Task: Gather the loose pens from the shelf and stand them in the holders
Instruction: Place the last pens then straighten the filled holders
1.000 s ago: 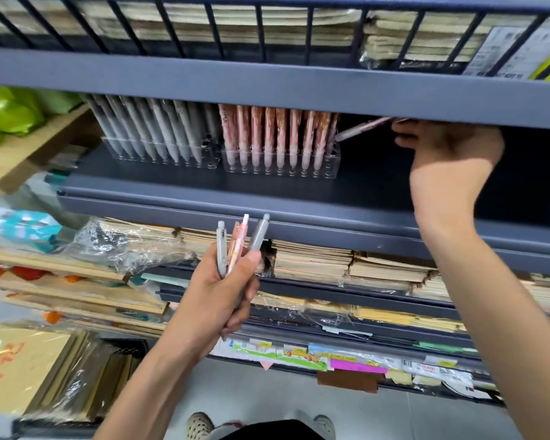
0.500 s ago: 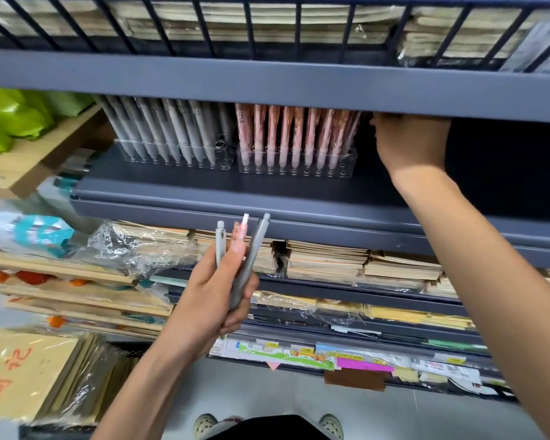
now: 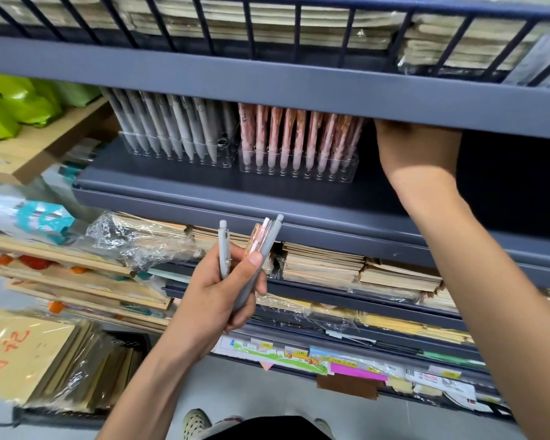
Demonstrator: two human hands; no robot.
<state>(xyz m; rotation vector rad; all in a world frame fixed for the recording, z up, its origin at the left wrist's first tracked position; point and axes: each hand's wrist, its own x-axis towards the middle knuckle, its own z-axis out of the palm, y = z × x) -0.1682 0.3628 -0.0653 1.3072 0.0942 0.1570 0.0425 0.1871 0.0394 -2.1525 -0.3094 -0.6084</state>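
Note:
My left hand [image 3: 216,296] grips three loose pens upright below the shelf: two grey pens [image 3: 224,249] and a pink pen [image 3: 258,238] between them. On the dark shelf [image 3: 188,193] stand two clear holders. The left holder [image 3: 227,158] is filled with grey pens, the right holder [image 3: 299,175] with pink pens. My right hand [image 3: 416,150] reaches up at the right end of the pink holder. Its fingers are hidden behind the front edge of the shelf above, so whether it holds a pen cannot be seen.
The upper shelf's front edge [image 3: 299,90] hangs low over the holders. Stacks of brown notebooks [image 3: 324,265] fill the shelves below. Green packets [image 3: 10,106] and wooden boards [image 3: 61,274] lie to the left. The dark shelf runs on to the right of my right hand.
My right hand, which held a pink pen a second ago, moved left to the pink holder's right end and its fingers went behind the shelf edge. My left hand kept its pens.

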